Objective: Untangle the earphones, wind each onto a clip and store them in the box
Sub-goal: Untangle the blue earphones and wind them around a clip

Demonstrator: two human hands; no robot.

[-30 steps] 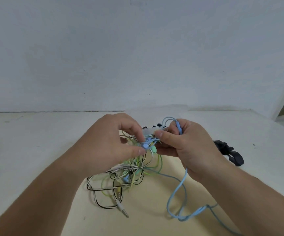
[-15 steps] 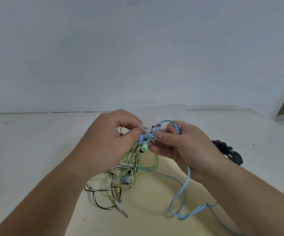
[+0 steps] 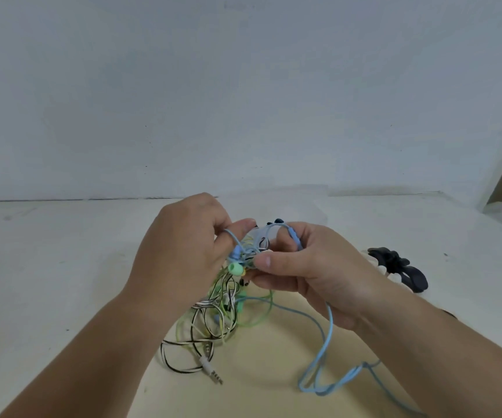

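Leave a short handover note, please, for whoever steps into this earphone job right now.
Left grip pinches the blue cable by its earbud; right grip holds the same cable further along, thumb on the knot.
The tangle, green, blue and black-and-white cables, hangs from the grips to the cream mat.
Black clips lie on the table right of the right grip.
Done: nothing fully freed.
Left: untangle all, wind each on a clip, box them; the box is not clearly in view.
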